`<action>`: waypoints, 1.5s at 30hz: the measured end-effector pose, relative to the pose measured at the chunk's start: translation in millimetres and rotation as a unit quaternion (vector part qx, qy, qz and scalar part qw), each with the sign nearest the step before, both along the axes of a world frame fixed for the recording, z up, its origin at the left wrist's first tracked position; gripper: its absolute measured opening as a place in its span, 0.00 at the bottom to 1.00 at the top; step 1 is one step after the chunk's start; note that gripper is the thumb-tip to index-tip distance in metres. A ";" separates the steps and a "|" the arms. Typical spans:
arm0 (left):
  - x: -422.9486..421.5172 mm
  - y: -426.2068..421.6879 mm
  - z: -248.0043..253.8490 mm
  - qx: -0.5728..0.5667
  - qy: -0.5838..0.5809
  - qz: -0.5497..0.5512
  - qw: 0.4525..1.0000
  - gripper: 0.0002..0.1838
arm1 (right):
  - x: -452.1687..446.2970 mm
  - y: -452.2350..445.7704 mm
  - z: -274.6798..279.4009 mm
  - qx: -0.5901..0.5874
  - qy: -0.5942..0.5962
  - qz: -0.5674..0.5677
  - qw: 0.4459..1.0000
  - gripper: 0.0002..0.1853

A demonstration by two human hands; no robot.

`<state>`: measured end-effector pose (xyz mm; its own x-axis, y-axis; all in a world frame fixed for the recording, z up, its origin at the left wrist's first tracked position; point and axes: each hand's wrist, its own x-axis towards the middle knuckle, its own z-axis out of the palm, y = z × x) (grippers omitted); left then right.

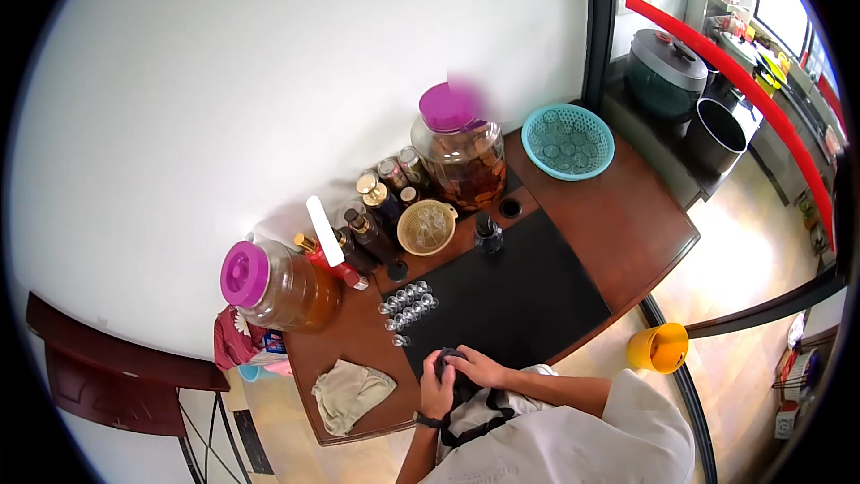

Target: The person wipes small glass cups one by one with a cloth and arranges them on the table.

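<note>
Near the front edge of the table, my left hand [436, 393] is closed on a dark cloth [453, 361], with a dark band on its wrist. My right hand [478, 367] is closed on the same bunched cloth from the other side. Whether anything is wrapped inside it is hidden. Just beyond my hands, several small clear glasses [409, 312] stand in rows at the left end of a black mat [528, 282]. A small dark bottle [488, 235] stands at the mat's far edge.
Two large jars with purple lids, one amber [313, 291] and one dark [470, 161], flank several bottles [372, 229]. A tan basket [426, 227] holds clear items. A blue basket [568, 142] sits far right, a beige cloth [352, 396] front left. A yellow bucket [658, 348] stands beyond the table edge.
</note>
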<state>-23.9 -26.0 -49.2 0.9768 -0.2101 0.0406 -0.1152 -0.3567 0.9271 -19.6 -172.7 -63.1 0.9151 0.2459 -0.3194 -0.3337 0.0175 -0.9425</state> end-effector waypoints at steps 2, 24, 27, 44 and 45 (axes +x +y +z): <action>-1.3 0.1 -0.5 0.022 0.005 0.003 1.000 0.24 | -1.5 1.5 -1.5 0.011 0.006 -0.011 1.000 0.18; 24.7 5.7 54.7 -0.201 0.144 0.046 0.968 0.11 | 7.6 -17.2 32.9 0.279 -0.009 0.097 0.956 0.11; 24.1 9.8 62.7 -0.186 0.145 0.018 0.972 0.14 | 6.8 -17.1 34.0 0.299 -0.014 0.084 0.950 0.08; 21.1 10.5 77.2 -0.064 0.048 -0.080 0.994 0.13 | 0.2 -21.1 54.5 0.006 -0.166 0.044 0.985 0.15; 21.0 8.7 80.8 -0.036 0.046 -0.073 0.996 0.13 | -1.9 -21.1 56.2 0.007 -0.164 0.046 0.985 0.15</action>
<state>-2.9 -17.3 31.6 0.9367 -0.3491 -0.0276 -0.0739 -0.2740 0.9589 -21.5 -193.9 -6.9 0.9421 0.3353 -0.0066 -0.0120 0.0142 -0.9998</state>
